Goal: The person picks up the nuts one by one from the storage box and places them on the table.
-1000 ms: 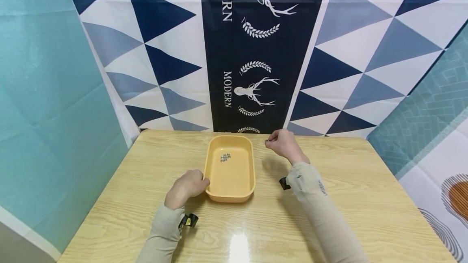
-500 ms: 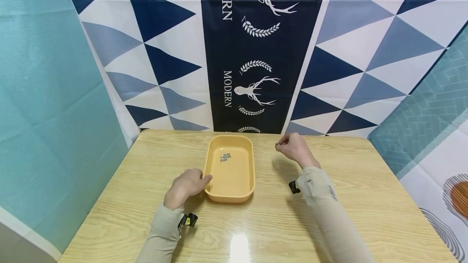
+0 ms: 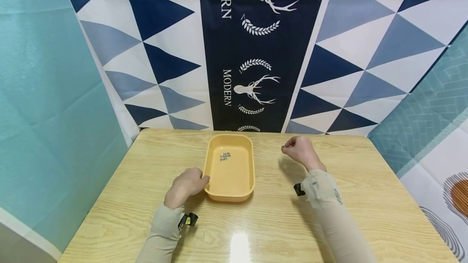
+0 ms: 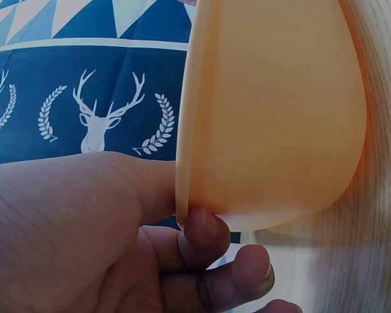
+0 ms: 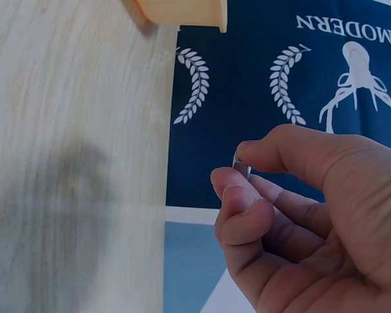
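A yellow plastic tray (image 3: 229, 196) stands on the wooden table. My left hand (image 3: 185, 186) grips the rim at its near left corner, thumb over the edge and forefinger against the outside wall. In the left wrist view the tray's side wall (image 4: 280, 111) fills the middle, and the other fingers curl below the rim. Several small shiny metal nuts (image 3: 225, 156) lie clustered on the tray floor toward the far left. Off to the tray's right, my right hand (image 3: 302, 151) is raised over the table and pinches a small metal nut (image 5: 242, 169) between thumb and forefinger.
The light wooden table (image 3: 351, 206) reaches back to a patterned cloth wall (image 3: 252, 52) with deer heads. A teal cloth (image 3: 55, 104) hangs along the left side, and more patterned cloth (image 3: 435, 133) borders the right.
My right hand has moved rightward and slightly nearer, away from the tray, still pinching the nut. The left hand stays at the tray's rim.
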`<state>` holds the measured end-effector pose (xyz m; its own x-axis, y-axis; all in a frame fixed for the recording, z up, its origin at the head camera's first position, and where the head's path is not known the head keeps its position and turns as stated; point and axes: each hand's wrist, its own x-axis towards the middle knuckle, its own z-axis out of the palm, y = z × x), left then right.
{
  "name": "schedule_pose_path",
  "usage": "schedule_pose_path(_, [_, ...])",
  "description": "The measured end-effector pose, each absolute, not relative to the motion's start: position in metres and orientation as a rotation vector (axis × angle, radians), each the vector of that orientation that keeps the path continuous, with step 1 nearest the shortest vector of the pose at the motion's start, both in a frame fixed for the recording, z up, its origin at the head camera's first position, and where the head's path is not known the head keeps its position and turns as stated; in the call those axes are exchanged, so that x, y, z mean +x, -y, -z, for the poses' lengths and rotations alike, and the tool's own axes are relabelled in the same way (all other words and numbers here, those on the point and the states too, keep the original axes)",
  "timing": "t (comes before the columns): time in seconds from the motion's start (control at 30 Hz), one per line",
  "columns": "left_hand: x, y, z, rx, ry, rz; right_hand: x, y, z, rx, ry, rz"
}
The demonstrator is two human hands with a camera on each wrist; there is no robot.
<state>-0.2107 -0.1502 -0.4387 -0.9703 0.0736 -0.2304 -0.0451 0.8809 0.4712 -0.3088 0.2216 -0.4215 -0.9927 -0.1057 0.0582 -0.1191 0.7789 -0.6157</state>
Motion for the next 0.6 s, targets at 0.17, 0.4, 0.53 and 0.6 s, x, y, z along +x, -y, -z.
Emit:
schedule_pose_path(0.17, [-0.211, 0.150, 0.441, 0.023, -2.805, -0.713, -0.308, -0.226, 0.427, 0.186, 2.946, -1.011])
schedule_pose_path(0.4, [-0.213, 0.151, 0.443, 0.019, -2.800, -0.710, -0.309, -0.230, 0.438, 0.179, 2.963, -0.996])
schedule_pose_path(0.53, [-0.213, 0.151, 0.443, 0.014, -2.798, -0.709, -0.309, -0.234, 0.445, 0.154, 2.991, -0.987])
schedule_pose_path(0.6, [-0.214, 0.151, 0.443, 0.014, -2.799, -0.706, -0.309, -0.235, 0.447, 0.136, 3.017, -0.992])
